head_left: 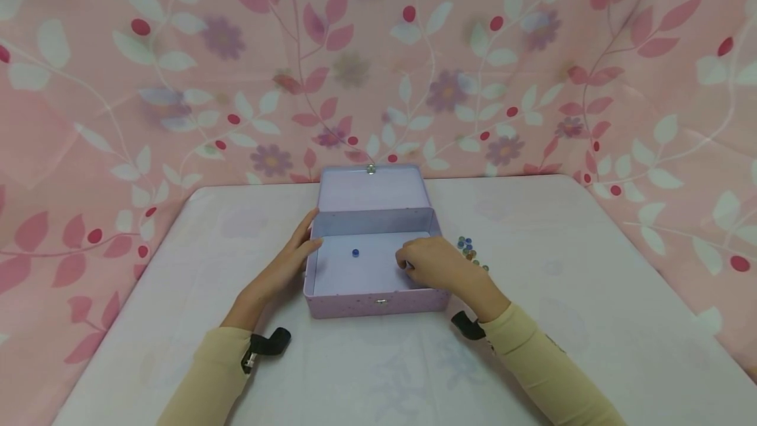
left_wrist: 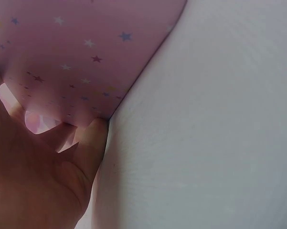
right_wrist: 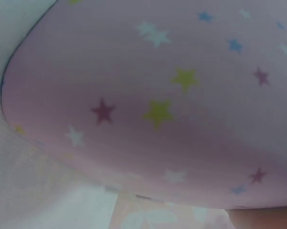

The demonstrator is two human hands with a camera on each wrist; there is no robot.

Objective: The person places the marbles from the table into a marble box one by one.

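An open lilac tin box [head_left: 378,306] stands on the table, its lid [head_left: 374,189] tipped back on the far side. My left hand [head_left: 290,258] holds the box's left wall, thumb over the rim and fingers along the outside. In the left wrist view, a finger presses the star-printed wall [left_wrist: 90,57] near its bottom edge. Over the right part of the box, my right hand [head_left: 434,265] has its fingers curled down, pinching a small dark-blue marble [head_left: 409,265], mostly hidden. A blue marble [head_left: 355,253] lies on the box floor, left of centre.
Several blue, green and amber marbles [head_left: 465,246] lie on the table just right of the box. A white cloth [head_left: 562,294] covers the table. Behind it hangs a pink floral curtain [head_left: 378,71]. The star-printed box side [right_wrist: 157,95] fills most of the right wrist view.
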